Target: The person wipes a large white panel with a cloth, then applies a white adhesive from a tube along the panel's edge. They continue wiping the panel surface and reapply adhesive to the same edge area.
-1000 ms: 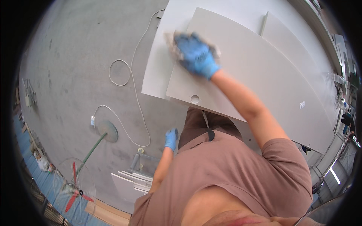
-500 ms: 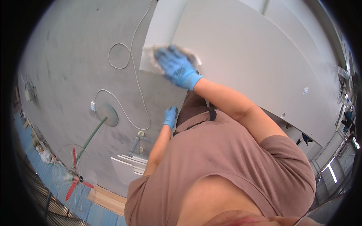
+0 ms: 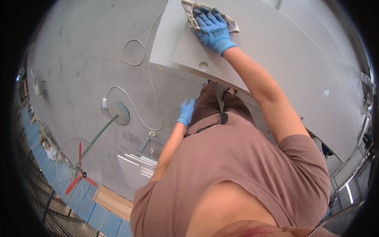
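My right hand (image 3: 215,33), in a blue glove, lies with fingers spread on a crumpled off-white cloth (image 3: 233,24). It presses the cloth against the top of a broad light-grey panel (image 3: 284,63), close to the panel's far left side. A round hole (image 3: 203,66) shows near the panel's near edge, below my wrist. My left hand (image 3: 186,111), gloved in blue too, hangs beside my left thigh with nothing visible in it, fingers loosely stretched.
A white cable (image 3: 152,79) loops over the grey floor (image 3: 87,59) to a power strip (image 3: 104,103). At the left stands a fan (image 3: 81,173) with red blades and a round base (image 3: 119,113). White boards (image 3: 138,164) lean near a grey wheeled frame (image 3: 148,144) by my left arm.
My right hand has slid the cloth away from me and to the right, off the panel's near left corner, uncovering the round hole. My left hand has shifted slightly up and right in view.
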`<state>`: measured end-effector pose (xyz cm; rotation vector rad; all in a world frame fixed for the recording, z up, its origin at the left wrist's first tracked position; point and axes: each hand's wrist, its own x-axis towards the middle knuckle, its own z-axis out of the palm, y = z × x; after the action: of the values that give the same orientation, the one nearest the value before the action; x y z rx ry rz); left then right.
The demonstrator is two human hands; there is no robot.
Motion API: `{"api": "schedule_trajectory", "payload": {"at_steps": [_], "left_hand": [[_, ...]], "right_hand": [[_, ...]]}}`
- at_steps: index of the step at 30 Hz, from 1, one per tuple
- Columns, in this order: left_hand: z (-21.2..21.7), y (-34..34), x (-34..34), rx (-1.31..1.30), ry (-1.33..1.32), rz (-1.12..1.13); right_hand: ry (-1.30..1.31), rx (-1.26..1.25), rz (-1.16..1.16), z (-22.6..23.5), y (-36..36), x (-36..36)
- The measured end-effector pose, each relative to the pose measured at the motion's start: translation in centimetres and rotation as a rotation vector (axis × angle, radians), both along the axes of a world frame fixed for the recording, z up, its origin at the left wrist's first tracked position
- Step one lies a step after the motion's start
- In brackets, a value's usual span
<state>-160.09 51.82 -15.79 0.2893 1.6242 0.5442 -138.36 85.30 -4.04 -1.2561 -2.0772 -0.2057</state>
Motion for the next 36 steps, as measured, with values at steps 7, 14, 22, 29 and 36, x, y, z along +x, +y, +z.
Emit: {"api": "schedule_trajectory", "payload": {"at_steps": [7,14,22,29,36], "left_hand": [[-2.9,-2.5,-3.7,-0.225,0.19,-0.082],[-0.6,1.8,-11.9,-0.253,0.107,-0.254],[5.0,14.5,-14.1,-0.285,0.16,-0.702],[9.3,16.8,-10.3,-0.158,0.15,-1.03],[14.3,14.4,-0.1,0.02,0.043,-1.249]], "right_hand": [[0.005,-0.358,0.48,-2.8,-10.3,-6.4],[0.09,-0.382,0.205,0.3,-11.2,-4.8],[0.14,-0.285,-0.134,7.9,-19.5,-0.4],[0.087,-0.462,-0.873,10.5,-32.1,11.3],[-0.129,-0.114,-1.249,9.9,-42.5,30.3]]}}
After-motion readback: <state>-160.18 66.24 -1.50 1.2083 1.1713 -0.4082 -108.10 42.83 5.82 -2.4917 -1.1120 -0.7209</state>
